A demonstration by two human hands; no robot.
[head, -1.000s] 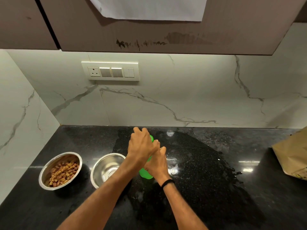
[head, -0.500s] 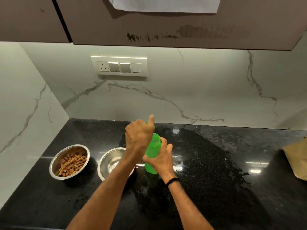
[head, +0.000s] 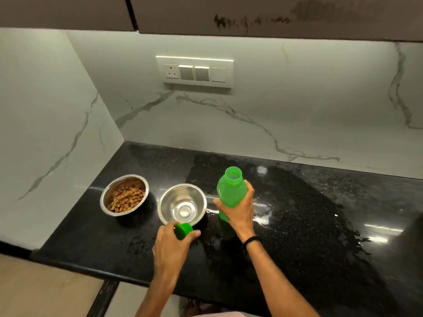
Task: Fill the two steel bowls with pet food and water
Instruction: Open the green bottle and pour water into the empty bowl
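Two steel bowls stand side by side on the black counter (head: 309,225). The left bowl (head: 107,197) holds brown pet food pellets. The right bowl (head: 167,202) is shiny inside and holds nothing that I can see. Just right of it a green plastic bottle (head: 231,191) stands upright with its mouth uncapped, and my right hand (head: 240,211) grips its body. My left hand (head: 170,245) holds the green cap (head: 183,231) low over the counter, in front of the right bowl.
White marble walls close the counter at the back and left. A switch plate (head: 194,72) with a socket sits on the back wall. Wooden cabinets (head: 274,14) hang overhead. The counter's front edge (head: 91,268) runs past my forearms, with floor below.
My left hand has taken the cap off the bottle and brought it down toward the counter in front of the right bowl. The bottle's mouth now stands uncovered. My view has shifted left and down.
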